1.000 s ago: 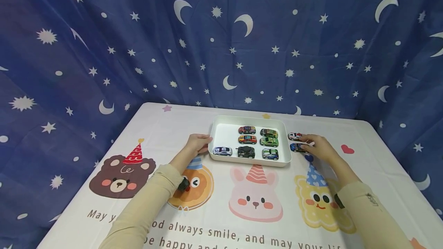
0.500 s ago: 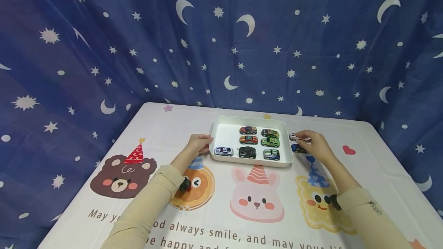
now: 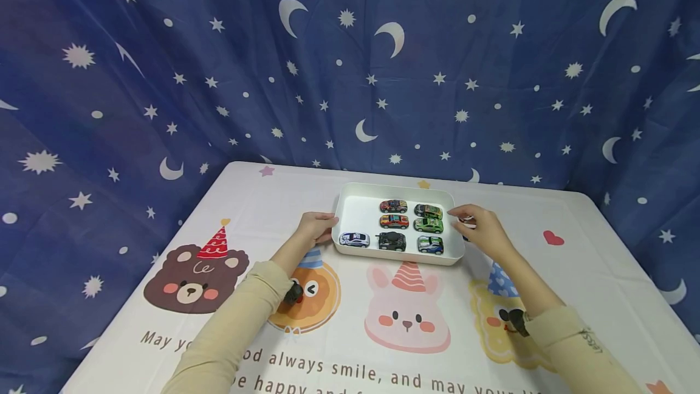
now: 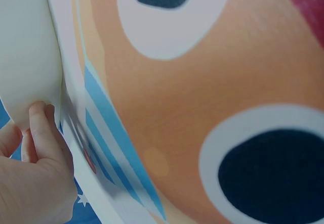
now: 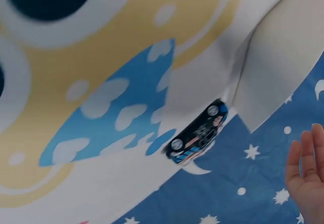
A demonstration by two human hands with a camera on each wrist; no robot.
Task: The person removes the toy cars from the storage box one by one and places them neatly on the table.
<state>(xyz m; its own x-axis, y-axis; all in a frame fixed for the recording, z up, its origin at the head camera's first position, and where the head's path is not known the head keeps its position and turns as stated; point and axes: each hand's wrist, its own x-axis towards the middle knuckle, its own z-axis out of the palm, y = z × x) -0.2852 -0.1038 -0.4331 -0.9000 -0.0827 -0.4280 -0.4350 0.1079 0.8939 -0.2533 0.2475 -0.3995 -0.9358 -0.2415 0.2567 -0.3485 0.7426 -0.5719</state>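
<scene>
A white rectangular tray with several small toy cars in it stands on the table. My left hand pinches the tray's left wall between thumb and fingers; in the left wrist view the fingertips lie against the wall. My right hand is at the tray's right rim, its fingertips over the edge. Between its fingers it pinches a white and red toy car, of which only a sliver shows in the head view. Below that hand a blue toy car sits on the table, outside the tray.
Inside the tray, a white and blue car is at the front left and a black tank-like car at the front middle. Green cars line the right side. A printed cloth covers the table; a blue starry curtain hangs behind.
My right hand has picked the white and red car up off the table and moved it left to the tray's rim. My left hand has stayed on the tray.
</scene>
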